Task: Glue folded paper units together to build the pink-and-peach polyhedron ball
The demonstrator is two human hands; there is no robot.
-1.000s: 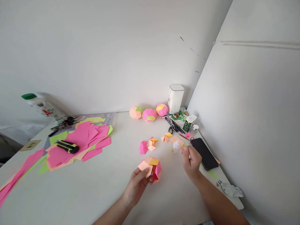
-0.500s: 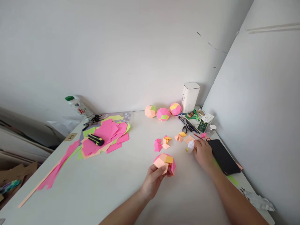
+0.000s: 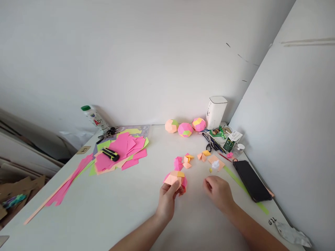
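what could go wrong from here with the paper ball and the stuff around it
The left hand pinches the paper ball by one side, so squeezing too hard might crease it.
Small folded pieces lie just beyond the ball; a careless sweep of either hand could scatter them.
The cutter lies on the paper sheets; it might cut someone if its blade is out, which I can't tell.

At nine o'clock, the white bottle (image 3: 94, 118) bears a large red A beside a D. At four o'clock, dark handwriting on the desk (image 3: 104, 209) resembles 422, unclearly.
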